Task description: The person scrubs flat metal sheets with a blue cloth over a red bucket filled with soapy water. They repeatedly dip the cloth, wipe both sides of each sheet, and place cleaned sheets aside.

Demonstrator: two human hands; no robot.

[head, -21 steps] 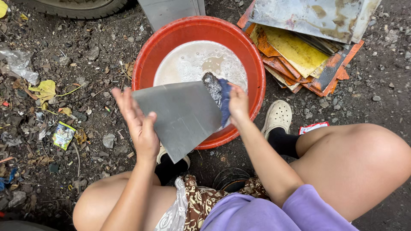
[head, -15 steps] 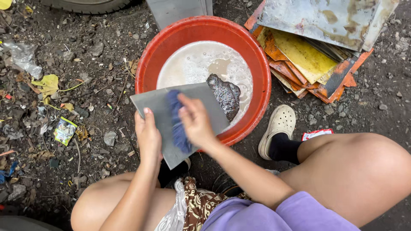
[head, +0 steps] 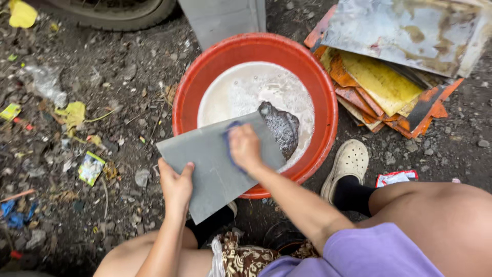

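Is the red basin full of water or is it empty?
Partly filled: milky, foamy water covers the bottom of the red basin, while its upper inner wall stays bare.

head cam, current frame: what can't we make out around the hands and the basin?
- Blue scrubber: mostly under the right hand; its kind can't be told.
- Dark object in the red basin: partly behind the grey sheet, unidentifiable.
- Basin bottom: hidden by cloudy water.
- Left hand: fingers under the sheet unseen.
- Stacked panels: cut off by the top edge.
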